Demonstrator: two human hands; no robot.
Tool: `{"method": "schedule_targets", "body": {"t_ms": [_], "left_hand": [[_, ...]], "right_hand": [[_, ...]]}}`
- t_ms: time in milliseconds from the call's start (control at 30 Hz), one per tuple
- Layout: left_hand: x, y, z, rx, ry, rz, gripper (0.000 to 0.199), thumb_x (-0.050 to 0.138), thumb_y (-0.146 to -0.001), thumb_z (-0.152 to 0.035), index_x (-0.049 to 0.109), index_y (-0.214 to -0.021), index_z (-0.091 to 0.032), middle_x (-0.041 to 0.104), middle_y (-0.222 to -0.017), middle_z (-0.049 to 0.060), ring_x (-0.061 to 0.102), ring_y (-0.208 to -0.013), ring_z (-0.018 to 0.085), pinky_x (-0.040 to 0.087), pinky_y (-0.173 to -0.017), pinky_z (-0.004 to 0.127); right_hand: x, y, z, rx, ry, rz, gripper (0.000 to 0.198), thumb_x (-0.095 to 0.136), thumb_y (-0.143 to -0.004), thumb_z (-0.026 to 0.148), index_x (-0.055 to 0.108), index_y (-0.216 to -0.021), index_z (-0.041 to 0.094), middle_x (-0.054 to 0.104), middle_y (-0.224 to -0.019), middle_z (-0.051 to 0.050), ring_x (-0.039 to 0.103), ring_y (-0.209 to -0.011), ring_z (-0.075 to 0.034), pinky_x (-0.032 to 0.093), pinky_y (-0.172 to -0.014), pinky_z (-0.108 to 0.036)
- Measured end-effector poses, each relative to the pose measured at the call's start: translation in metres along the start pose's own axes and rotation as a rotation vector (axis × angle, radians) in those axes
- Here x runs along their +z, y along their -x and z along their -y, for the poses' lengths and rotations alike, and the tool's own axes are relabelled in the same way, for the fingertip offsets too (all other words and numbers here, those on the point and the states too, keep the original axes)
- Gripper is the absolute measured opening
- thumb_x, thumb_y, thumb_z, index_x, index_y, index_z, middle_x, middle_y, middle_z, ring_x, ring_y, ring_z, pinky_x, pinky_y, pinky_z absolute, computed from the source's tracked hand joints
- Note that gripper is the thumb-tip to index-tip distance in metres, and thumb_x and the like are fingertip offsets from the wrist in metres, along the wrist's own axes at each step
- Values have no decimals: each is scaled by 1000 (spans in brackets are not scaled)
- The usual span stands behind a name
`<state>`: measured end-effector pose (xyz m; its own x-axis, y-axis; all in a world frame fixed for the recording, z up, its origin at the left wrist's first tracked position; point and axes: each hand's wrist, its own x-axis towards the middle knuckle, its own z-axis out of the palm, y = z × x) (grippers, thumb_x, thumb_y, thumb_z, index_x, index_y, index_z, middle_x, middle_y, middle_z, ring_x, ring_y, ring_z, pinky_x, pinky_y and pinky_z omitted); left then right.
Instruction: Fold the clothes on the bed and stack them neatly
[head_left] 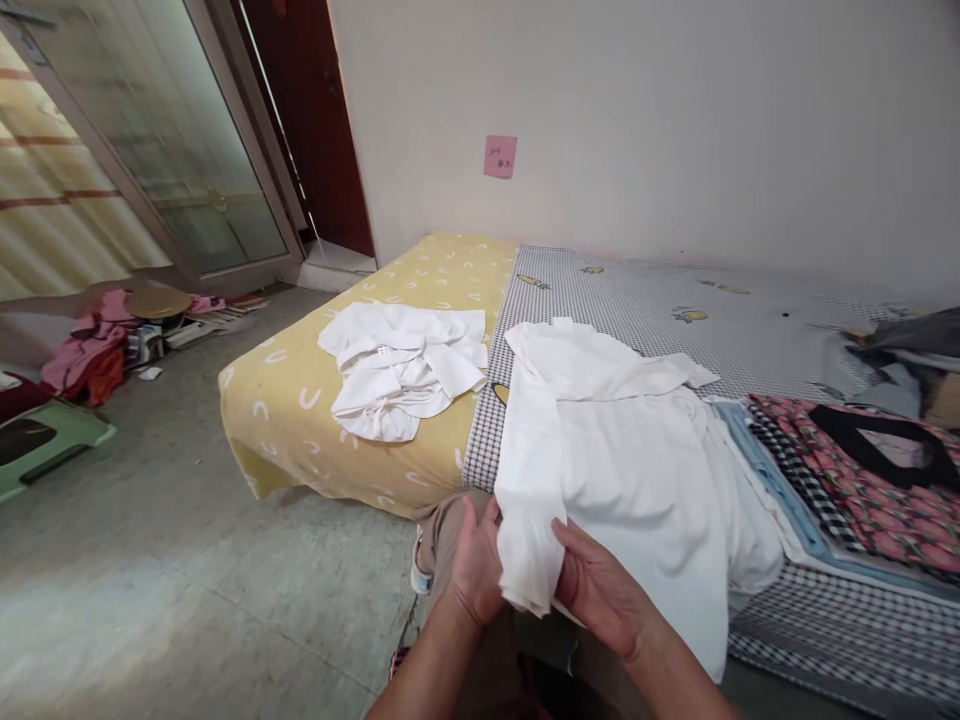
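Note:
A white long-sleeved shirt [630,450] lies spread on the bed, its lower part hanging over the near edge. One sleeve is laid toward me, and its cuff end sits between my two hands. My left hand [478,565] grips the cuff from the left, the fingers partly hidden behind the cloth. From the right, my right hand [600,585] pinches the same sleeve, thumb on top and fingers underneath. Further left, a second white garment [409,365] lies crumpled on the yellow sheet, apart from both hands.
Folded clothes, with a pink floral garment [892,480] on top, lie to the right on the checked sheet [825,625]. The yellow sheet [292,400] covers the bed's left part. A green stool [60,440] and a pile of pink cloth [97,335] are on the floor at left.

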<state>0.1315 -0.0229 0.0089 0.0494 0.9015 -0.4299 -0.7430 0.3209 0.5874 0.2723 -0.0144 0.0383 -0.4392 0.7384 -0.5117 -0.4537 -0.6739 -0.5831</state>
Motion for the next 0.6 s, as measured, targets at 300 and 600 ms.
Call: {"method": "schedule_targets", "body": {"t_ms": [300, 600], "left_hand": [[3, 7, 2, -203, -188, 153, 69, 48, -85, -77, 75, -108, -17, 79, -94, 15, 73, -97, 33, 57, -92, 53], [-5, 16, 3, -219, -88, 106, 70, 56, -86, -71, 69, -120, -12, 76, -111, 19, 71, -107, 32, 55, -96, 50]], "right_hand": [[-6, 10, -1, -101, 232, -60, 63, 84, -73, 43, 64, -129, 21, 78, -115, -9, 72, -102, -29, 58, -87, -40], [-9, 15, 0, -116, 316, -117, 59, 84, -72, 44, 63, -123, 25, 74, -123, -7, 70, -106, -27, 55, -86, -37]]}}
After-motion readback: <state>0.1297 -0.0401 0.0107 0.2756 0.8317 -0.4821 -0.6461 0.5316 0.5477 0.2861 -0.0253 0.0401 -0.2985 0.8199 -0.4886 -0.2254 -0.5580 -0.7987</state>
